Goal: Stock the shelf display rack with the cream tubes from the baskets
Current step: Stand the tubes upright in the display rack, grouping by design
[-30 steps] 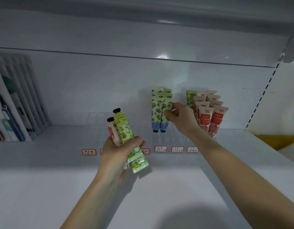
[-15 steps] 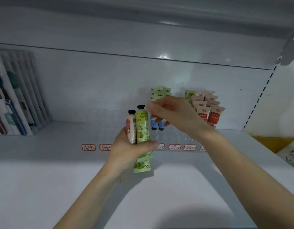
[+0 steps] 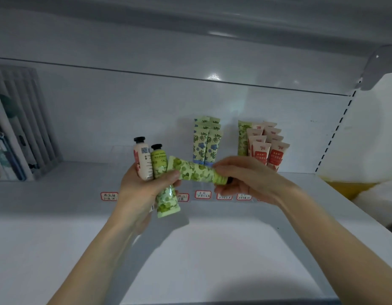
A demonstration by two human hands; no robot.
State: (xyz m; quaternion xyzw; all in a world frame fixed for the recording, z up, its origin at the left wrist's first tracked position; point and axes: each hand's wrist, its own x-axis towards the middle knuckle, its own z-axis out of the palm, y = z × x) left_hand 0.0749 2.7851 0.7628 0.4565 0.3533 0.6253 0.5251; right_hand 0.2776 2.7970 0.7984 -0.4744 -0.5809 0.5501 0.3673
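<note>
Left hand [image 3: 144, 190] grips pink tube [image 3: 143, 161] and green tube [image 3: 158, 164] upright, caps toward 12 o'clock. Right hand [image 3: 245, 177] pinches leaf-print tube [image 3: 195, 171] by its cap end, tail pointing 9 o'clock.

Two slim forearms, bare from wrist to frame edge — left hand [image 3: 141, 190] and right hand [image 3: 247, 179] bare too, fingers slender

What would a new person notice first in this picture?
At the centre, the right hand holds a green tube sideways, beside the left hand, which grips two upright tubes. Behind them, blue-flowered tubes and red tubes stand in rows on the shelf.
</note>
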